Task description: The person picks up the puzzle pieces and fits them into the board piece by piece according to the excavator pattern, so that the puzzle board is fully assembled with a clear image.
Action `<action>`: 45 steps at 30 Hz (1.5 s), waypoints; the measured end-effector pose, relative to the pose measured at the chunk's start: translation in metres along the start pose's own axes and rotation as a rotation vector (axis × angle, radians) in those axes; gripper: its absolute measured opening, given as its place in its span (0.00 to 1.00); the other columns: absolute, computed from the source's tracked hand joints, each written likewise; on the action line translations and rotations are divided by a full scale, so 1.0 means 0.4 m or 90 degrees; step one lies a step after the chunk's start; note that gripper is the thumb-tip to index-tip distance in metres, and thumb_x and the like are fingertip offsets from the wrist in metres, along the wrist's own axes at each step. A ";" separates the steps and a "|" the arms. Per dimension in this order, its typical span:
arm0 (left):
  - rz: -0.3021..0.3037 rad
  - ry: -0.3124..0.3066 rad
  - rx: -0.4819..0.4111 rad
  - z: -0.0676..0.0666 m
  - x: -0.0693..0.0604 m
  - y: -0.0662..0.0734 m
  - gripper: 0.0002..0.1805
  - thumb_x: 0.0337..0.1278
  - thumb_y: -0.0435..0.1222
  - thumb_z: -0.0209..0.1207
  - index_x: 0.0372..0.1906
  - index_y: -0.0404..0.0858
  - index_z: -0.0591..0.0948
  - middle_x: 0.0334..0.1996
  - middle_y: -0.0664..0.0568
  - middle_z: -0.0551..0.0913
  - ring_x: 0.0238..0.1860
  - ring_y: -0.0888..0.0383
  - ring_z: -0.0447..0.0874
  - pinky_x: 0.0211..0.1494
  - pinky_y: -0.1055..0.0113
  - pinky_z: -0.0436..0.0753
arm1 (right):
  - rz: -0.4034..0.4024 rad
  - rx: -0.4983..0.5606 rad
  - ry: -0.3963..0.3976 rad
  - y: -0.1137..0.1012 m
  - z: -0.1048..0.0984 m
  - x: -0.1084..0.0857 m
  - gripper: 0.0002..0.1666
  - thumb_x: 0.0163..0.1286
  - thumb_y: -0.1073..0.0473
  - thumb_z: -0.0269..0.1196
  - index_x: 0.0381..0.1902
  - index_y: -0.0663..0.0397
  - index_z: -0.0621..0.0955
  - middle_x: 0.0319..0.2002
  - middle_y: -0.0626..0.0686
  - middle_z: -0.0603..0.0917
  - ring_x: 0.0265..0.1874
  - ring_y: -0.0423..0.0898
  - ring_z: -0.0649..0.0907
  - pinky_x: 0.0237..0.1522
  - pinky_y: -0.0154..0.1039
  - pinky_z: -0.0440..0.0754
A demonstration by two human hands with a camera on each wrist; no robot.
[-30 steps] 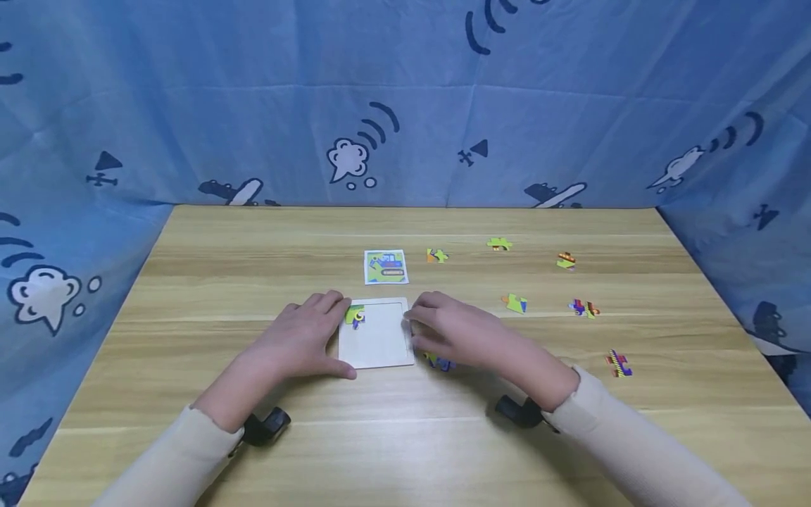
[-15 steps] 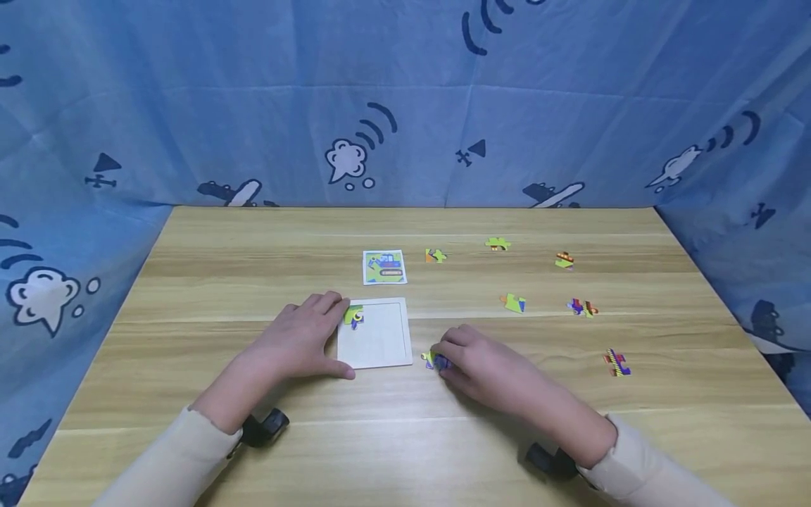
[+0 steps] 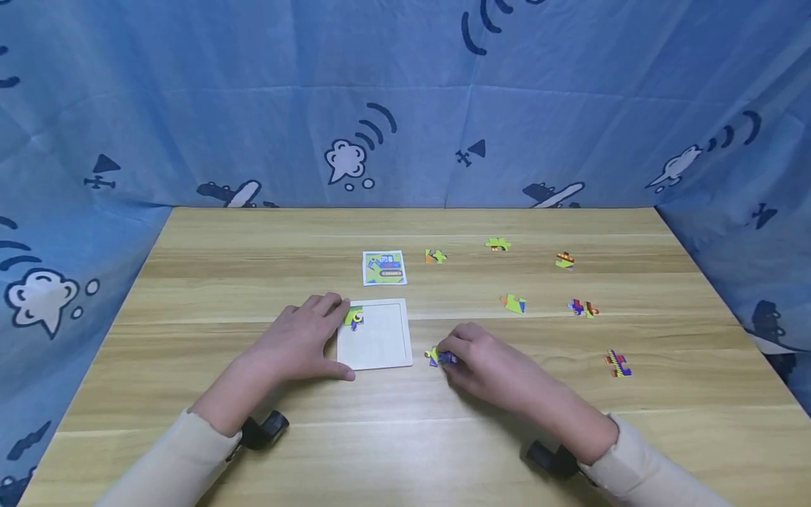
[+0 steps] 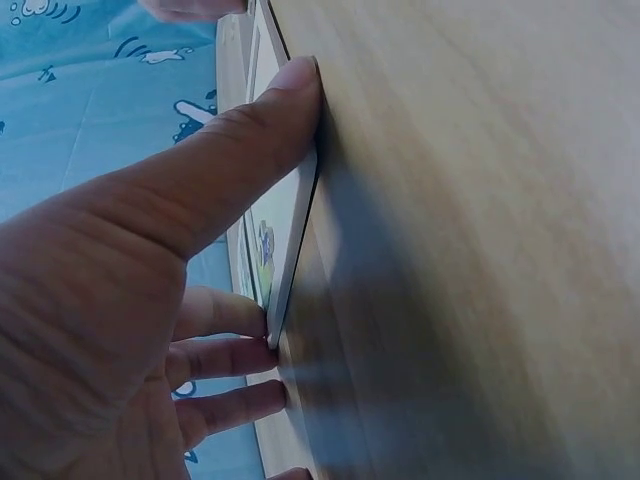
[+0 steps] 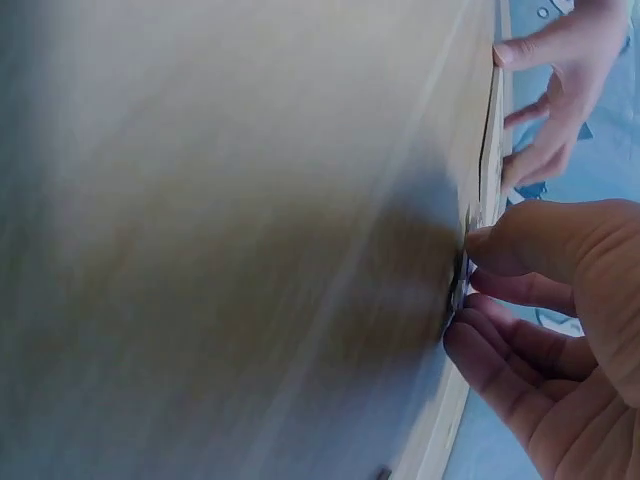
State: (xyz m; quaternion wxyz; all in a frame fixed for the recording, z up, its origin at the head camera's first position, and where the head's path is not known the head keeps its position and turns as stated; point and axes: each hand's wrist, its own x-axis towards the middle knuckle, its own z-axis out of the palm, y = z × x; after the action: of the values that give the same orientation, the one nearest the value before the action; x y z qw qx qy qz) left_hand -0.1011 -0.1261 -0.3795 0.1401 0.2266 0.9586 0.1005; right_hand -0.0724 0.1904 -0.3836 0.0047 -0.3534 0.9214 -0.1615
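Observation:
A white square puzzle tray [image 3: 379, 345] lies flat on the table, with one green and yellow piece [image 3: 353, 317] in its upper left corner. My left hand [image 3: 298, 339] rests at the tray's left side, thumb on the front edge and fingers at the upper left corner; the left wrist view shows the thumb [image 4: 200, 170] on the rim. Right of the tray, my right hand [image 3: 484, 362] pinches a blue and yellow-green piece [image 3: 434, 355] between thumb and fingers, partly covering it. In the right wrist view that piece [image 5: 459, 280] is seen edge-on, low at the table.
A small picture card [image 3: 384, 267] of a blue digger lies behind the tray. Loose pieces are spread to the right: green ones [image 3: 498, 243] at the back, another [image 3: 514, 303] nearer, and a striped one [image 3: 617, 363] at far right. A blue curtain [image 3: 405, 105] borders the table.
My right hand has moved from the tray's right edge toward the front right, taken hold of the blue and yellow-green piece and shifted it slightly right. My left hand has stayed put.

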 end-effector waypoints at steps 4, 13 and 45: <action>0.003 -0.005 0.002 0.000 -0.002 0.000 0.64 0.43 0.66 0.75 0.81 0.36 0.64 0.78 0.43 0.67 0.76 0.42 0.67 0.71 0.35 0.73 | 0.023 0.005 0.009 0.010 -0.015 0.002 0.12 0.64 0.64 0.74 0.46 0.55 0.88 0.41 0.50 0.86 0.40 0.40 0.84 0.42 0.34 0.88; 0.025 -0.014 -0.013 0.005 0.001 0.013 0.63 0.44 0.67 0.74 0.81 0.37 0.64 0.78 0.45 0.67 0.77 0.43 0.66 0.71 0.35 0.73 | 0.041 0.026 0.034 0.033 -0.058 0.028 0.14 0.64 0.66 0.74 0.47 0.58 0.88 0.43 0.52 0.86 0.42 0.43 0.83 0.44 0.38 0.88; 0.045 -0.028 0.010 0.013 0.018 0.050 0.64 0.46 0.69 0.72 0.81 0.36 0.63 0.79 0.45 0.66 0.78 0.43 0.65 0.73 0.37 0.71 | -0.034 0.016 -0.117 -0.006 -0.012 0.206 0.15 0.70 0.64 0.70 0.54 0.59 0.87 0.49 0.55 0.87 0.48 0.46 0.85 0.54 0.41 0.87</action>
State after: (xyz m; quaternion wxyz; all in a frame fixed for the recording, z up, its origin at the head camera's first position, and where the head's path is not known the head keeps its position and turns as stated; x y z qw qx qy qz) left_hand -0.0976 -0.1044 -0.3808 0.1561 0.2639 0.9473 0.0931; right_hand -0.1334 0.1364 -0.3698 0.0891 -0.3909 0.9054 -0.1398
